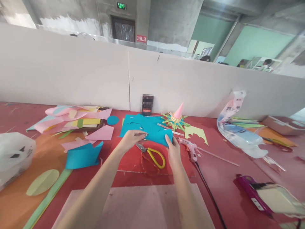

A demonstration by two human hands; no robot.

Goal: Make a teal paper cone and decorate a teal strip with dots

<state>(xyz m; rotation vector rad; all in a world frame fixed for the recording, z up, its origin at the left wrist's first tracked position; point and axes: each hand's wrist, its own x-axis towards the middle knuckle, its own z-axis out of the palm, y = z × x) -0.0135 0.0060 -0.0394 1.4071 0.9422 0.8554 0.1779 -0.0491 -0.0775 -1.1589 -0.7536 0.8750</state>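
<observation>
Blue paper is stretched between my two hands over the middle of the red table. My left hand pinches its left edge, fingers closed. At its right end my right hand grips the paper, thumb on top. More blue paper lies just behind. Scissors with yellow handles rest on a red sheet below the hands. Right of my right hand lies a pink glue gun. A pink cone stands on a woven base with green and blue strips around it, behind the glue gun.
Coloured paper scraps pile up at the left, near a curled blue piece and a white plastic bag. A clear plastic bag, a purple power strip and a tray are at the right. A white partition stands behind.
</observation>
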